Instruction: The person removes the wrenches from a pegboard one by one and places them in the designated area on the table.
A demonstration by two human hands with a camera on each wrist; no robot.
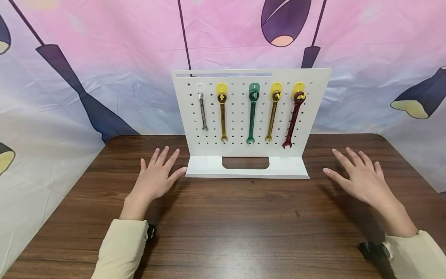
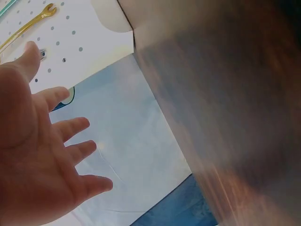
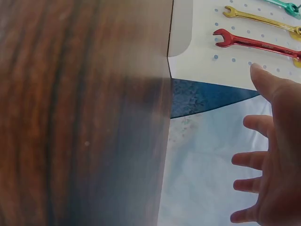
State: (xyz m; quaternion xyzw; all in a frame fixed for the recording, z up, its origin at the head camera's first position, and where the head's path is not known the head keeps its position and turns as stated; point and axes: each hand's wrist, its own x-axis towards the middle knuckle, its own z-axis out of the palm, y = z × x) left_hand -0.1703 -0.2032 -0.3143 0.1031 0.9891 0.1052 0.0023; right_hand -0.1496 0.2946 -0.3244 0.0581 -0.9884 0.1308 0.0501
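Observation:
A white pegboard stand (image 1: pixel 240 151) stands upright on the table. Several wrenches hang from its hooks: a small silver wrench (image 1: pixel 203 112), a gold wrench (image 1: pixel 223 118), a green wrench (image 1: pixel 252 118), a second gold wrench (image 1: pixel 272 118) and a dark red wrench (image 1: pixel 292 122). Left of the stand is my left hand (image 1: pixel 153 180), fingers spread, its thumb near the base's left corner; whether they touch I cannot tell. My right hand (image 1: pixel 364 182) hovers right of the stand with spread fingers, apart from it. Both hold nothing. The red wrench (image 3: pixel 258 44) is also visible in the right wrist view.
The brown wooden table (image 1: pixel 223 232) has rounded back corners. Behind it hangs a pink and blue patterned cloth (image 1: pixel 139 50). The hooks have yellow, green and clear backs. Two small dark marks lie on the tabletop in front of the stand.

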